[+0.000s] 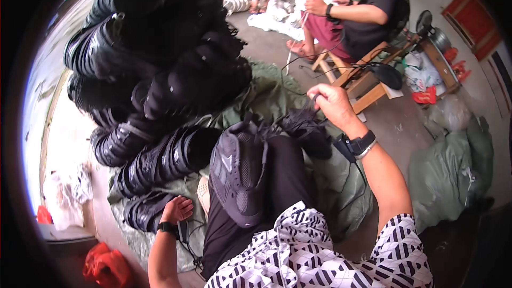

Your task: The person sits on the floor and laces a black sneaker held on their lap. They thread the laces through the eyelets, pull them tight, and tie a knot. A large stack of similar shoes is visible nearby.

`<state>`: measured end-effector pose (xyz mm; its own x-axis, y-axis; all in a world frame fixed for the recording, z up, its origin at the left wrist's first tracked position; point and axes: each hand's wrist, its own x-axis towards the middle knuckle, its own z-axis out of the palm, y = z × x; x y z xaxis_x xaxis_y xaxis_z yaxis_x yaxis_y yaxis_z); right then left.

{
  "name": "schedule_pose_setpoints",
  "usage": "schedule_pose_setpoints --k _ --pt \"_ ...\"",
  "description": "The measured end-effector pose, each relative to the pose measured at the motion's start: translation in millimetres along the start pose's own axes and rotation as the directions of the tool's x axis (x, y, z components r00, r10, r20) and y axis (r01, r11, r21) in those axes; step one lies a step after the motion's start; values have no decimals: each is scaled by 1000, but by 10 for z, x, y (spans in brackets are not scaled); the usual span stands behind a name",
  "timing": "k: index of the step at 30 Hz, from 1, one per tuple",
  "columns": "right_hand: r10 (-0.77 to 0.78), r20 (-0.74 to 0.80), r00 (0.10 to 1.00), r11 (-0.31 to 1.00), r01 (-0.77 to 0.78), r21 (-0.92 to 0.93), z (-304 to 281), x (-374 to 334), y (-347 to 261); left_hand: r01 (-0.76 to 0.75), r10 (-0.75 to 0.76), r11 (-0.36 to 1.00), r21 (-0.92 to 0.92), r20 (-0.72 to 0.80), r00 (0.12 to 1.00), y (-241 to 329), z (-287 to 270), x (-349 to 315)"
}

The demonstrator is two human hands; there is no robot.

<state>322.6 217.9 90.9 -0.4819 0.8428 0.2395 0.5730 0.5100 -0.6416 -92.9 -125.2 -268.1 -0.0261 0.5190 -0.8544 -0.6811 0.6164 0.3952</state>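
A dark grey and black sports shoe point(238, 173) lies across my lap, a pale angular mark on its side. Raised beyond my right knee, my right hand point(332, 104) is closed in a pinch on dark strands that look like a black shoelace. Just below it, a bundle of black laces point(306, 122) rests over the knee. My left hand point(178, 209) hangs low on the left, fingers apart and slightly curled, holding nothing I can see. Nearest to it is a row of nested black shoe uppers point(145, 210).
A tall heap of black shoe uppers point(160, 69) rises at front left. Green sheeting point(261, 88) covers the floor. Ahead on the right, a seated person point(368, 18) handles white material beside a wooden frame point(368, 93). Green sacks point(448, 176) stand right; a red bag point(106, 266) lies lower left.
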Motion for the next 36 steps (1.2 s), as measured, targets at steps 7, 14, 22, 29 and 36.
schedule_pose_setpoints --k 7,14,22,29,36 --pt "113 -132 985 753 1 658 -768 69 -656 -611 568 680 405 235 789 1021 1598 -1571" --pt "-179 -5 984 547 104 831 -1151 -292 -1526 -910 601 365 198 696 393 1368 3058 -2771" --pt "-545 102 832 625 322 711 -416 -431 -2155 -860 491 493 130 775 399 1029 3826 -3553" --pt "-584 481 654 628 -11 778 489 -657 -1291 -913 775 310 -265 627 82 1127 3175 -3695" --pt "130 555 821 787 -426 446 -409 -1168 -247 -859 869 437 -267 -122 480 1240 1411 -3064"
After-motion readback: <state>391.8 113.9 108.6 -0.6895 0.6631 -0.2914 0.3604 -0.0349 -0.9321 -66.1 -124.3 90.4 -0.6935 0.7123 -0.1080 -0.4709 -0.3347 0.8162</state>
